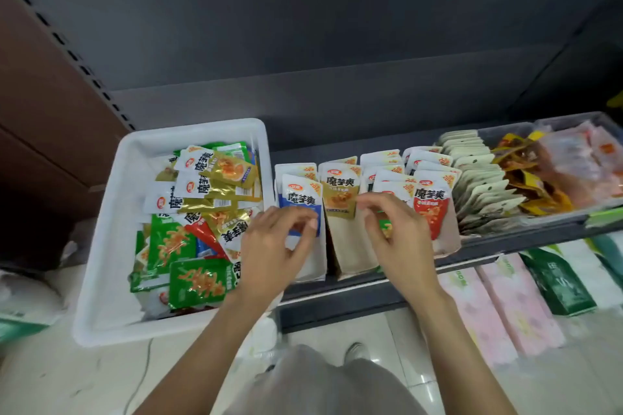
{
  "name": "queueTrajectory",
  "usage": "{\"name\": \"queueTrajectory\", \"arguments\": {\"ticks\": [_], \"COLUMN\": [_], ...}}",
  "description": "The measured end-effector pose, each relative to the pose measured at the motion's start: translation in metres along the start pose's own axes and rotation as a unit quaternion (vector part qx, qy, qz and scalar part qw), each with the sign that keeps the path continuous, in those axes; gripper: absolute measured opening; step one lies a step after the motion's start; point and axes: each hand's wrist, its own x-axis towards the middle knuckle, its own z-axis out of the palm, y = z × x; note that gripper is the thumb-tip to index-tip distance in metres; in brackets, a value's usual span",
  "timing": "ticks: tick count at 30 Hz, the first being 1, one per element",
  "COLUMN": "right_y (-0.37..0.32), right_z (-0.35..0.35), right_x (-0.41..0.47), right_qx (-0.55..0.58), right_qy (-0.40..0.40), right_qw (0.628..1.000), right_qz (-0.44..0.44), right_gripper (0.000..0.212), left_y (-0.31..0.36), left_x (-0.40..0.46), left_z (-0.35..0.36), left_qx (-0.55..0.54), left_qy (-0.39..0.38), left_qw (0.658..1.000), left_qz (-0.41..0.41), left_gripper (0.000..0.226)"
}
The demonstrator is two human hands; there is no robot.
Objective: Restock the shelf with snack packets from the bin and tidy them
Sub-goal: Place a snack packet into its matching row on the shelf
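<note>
A white bin (pixel 111 199) on the left holds a jumble of green, gold, red and white snack packets (pixel 188 212). On the dark shelf (pixel 354 290) stand rows of packets in open cartons: blue (pixel 300 199), gold (pixel 340 192) and red (pixel 433 209). My left hand (pixel 276 246) pinches the front blue packet at its lower edge. My right hand (pixel 397 232) is over the row between the gold and red packets, fingers curled round a green packet (pixel 384 227) that is mostly hidden.
Further right on the shelf stand pale packets (pixel 478 175), orange-brown ones (pixel 526 178) and pink ones (pixel 580 158). Below the shelf lie pink (pixel 499 307) and green tissue packs (pixel 556 280). My shoe (pixel 357 350) is on the pale floor.
</note>
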Motion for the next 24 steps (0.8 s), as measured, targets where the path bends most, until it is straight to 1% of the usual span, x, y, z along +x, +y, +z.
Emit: {"name": "queueTrajectory", "arguments": {"ticks": [2,3,5,6,8,10,11,12,14,16,17,19,21,24], "right_y": [-0.018,-0.027,-0.044,-0.052,-0.064,-0.071,-0.074,-0.076,-0.079,-0.081,-0.082,-0.080,-0.077,-0.072], "right_z": [0.022,0.034,0.060,0.072,0.101,0.129,0.142,0.153,0.169,0.178,0.181,0.186,0.189,0.190], "right_x": [0.002,0.003,0.006,0.008,0.011,0.012,0.012,0.012,0.010,0.010,0.010,0.011,0.011,0.012], "right_qx": [0.034,0.040,0.043,0.034,-0.020,-0.087,-0.118,-0.149,-0.204,-0.239,-0.249,-0.252,-0.246,-0.222], "right_qy": [-0.082,-0.123,-0.205,-0.248,-0.328,-0.394,-0.419,-0.439,-0.467,-0.473,-0.471,-0.473,-0.484,-0.493], "right_qw": [0.996,0.991,0.976,0.965,0.937,0.902,0.885,0.869,0.842,0.830,0.829,0.828,0.827,0.832], "right_qz": [-0.025,-0.036,-0.061,-0.077,-0.115,-0.153,-0.167,-0.175,-0.177,-0.174,-0.173,-0.164,-0.150,-0.122], "right_gripper": [0.016,0.016,0.017,0.018,0.021,0.026,0.028,0.029,0.030,0.039,0.045,0.053,0.059,0.061], "left_y": [-0.021,-0.035,-0.066,-0.080,-0.107,-0.119,-0.121,-0.123,-0.124,-0.123,-0.124,-0.128,-0.133,-0.142], "left_x": [-0.010,-0.017,-0.030,-0.036,-0.046,-0.052,-0.054,-0.055,-0.054,-0.051,-0.049,-0.047,-0.046,-0.048], "left_z": [-0.030,-0.044,-0.068,-0.077,-0.089,-0.099,-0.101,-0.103,-0.102,-0.099,-0.098,-0.098,-0.102,-0.110], "left_qx": [0.022,0.042,0.097,0.135,0.204,0.246,0.263,0.277,0.303,0.311,0.299,0.240,0.181,0.152], "left_qy": [0.043,0.047,0.015,-0.024,-0.148,-0.264,-0.299,-0.319,-0.349,-0.371,-0.374,-0.363,-0.345,-0.320], "left_qw": [0.998,0.995,0.988,0.980,0.948,0.903,0.886,0.876,0.862,0.853,0.856,0.872,0.887,0.897], "left_qz": [-0.047,-0.074,-0.121,-0.145,-0.194,-0.235,-0.239,-0.233,-0.209,-0.194,-0.197,-0.225,-0.249,-0.266], "left_gripper": [0.025,0.025,0.013,0.011,0.032,0.053,0.060,0.064,0.067,0.067,0.067,0.061,0.049,0.027]}}
